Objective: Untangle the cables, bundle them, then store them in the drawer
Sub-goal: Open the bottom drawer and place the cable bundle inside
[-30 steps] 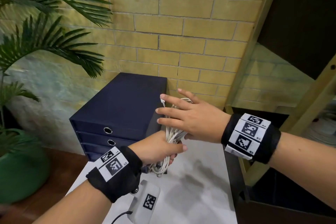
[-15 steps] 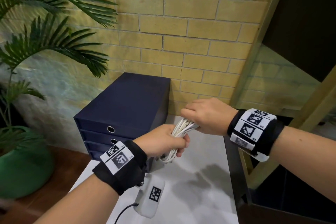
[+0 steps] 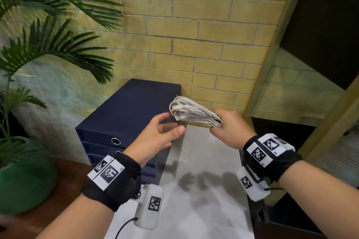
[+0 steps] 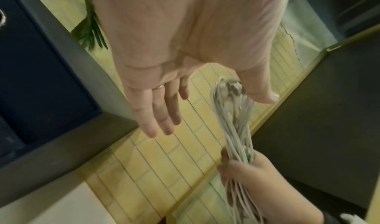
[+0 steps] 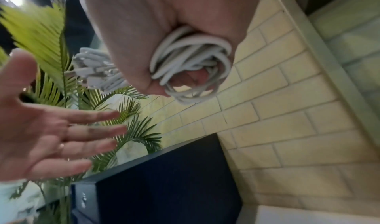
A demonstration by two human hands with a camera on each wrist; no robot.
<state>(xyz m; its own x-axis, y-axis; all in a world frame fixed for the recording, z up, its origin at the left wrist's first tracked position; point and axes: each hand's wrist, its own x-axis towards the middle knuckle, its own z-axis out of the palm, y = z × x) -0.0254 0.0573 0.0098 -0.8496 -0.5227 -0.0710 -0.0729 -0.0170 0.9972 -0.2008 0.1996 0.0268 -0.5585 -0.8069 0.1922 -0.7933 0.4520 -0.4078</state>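
The cables (image 3: 191, 111) were held mid-air at the drawer unit's (image 3: 124, 116) three o'clock, gripped in the right hand (image 3: 229, 129); the left hand (image 3: 155, 137) was spread, holding nothing; light and floppy, the bundle was judged best gripped mid-length.

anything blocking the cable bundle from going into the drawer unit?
Yes: the dark blue drawer unit shows every visible drawer front closed. The right hand holds the white cable bundle beside it; the left hand is free.

No readable text, label or number anywhere.
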